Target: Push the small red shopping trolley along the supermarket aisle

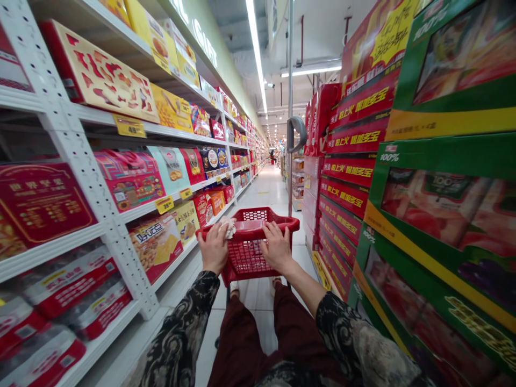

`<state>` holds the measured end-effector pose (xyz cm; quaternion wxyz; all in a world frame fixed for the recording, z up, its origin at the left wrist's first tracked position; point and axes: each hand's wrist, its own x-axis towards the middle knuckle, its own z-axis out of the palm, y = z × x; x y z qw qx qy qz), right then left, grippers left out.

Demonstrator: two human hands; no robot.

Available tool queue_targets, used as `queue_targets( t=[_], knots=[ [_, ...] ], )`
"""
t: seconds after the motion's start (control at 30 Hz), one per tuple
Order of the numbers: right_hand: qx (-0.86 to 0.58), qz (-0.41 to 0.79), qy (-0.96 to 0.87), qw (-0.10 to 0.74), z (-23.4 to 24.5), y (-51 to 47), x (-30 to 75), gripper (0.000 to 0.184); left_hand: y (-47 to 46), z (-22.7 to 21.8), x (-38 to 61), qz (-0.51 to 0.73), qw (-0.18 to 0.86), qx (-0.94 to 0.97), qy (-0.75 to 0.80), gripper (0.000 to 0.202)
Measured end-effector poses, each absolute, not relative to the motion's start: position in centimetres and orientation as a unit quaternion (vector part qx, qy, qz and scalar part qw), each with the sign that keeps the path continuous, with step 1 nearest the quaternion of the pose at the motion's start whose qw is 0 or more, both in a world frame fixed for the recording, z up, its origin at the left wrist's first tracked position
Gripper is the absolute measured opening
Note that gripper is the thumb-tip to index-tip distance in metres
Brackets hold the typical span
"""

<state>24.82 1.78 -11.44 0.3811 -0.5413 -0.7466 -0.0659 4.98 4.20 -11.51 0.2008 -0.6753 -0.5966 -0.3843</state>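
Shopping basket [246,252], red plastic with mesh sides, sits directly ahead of the person, between the two hands, with its front rim under both palms. The left hand [213,248] is curled over the rim, fingers closed down on the plastic, and a crumpled white tissue [229,228] (or something soft like one, too small to tell) touches its fingertips. The right hand [277,246] lies palm down on the rim to the other side, fingers bent over the edge, holding nothing but the basket. How hard either hand grips, I can't tell. Left of the left hand, white metal shelves [80,161] carry boxed gift sets [129,180] with yellow price tags [129,126]. Right of the right hand rise stacked red cartons [355,134] and, nearer, big green boxes [443,215]. Past the basket and just beyond the right hand stands a metal pole [290,80] with a grey handle [296,134] on it. Below the hands are dark red trousers [250,344], and patterned dark sleeves [181,333] run up to the wrists, above a tiled floor [262,193].
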Motion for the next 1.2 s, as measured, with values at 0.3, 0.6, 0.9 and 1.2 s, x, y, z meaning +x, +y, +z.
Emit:
queue_targets(
  t=[0.3, 0.6, 0.9, 1.2],
  knots=[
    [-0.534, -0.074, -0.749, 0.385, -11.7, 1.8, 24.2, 0.051, 4.4, -11.8, 6.3, -0.402, 0.193, -0.653, -0.613, 0.043],
    [-0.539, -0.074, -0.746, 0.384, -11.1, 1.3, 24.9, 0.051, 3.7, -11.0, 9.5, -0.357, 0.198, -0.725, -0.554, 0.045],
    [-0.533, -0.067, -0.746, 0.393, -11.9, 1.7, 24.1, 0.049, 4.3, -10.9, 7.5, -0.356, 0.215, -0.663, -0.622, 0.046],
    [-0.536, -0.063, -0.743, 0.395, -11.7, 1.6, 24.5, 0.053, 3.2, -11.0, 10.8, -0.315, 0.222, -0.747, -0.542, 0.047]
  ],
)
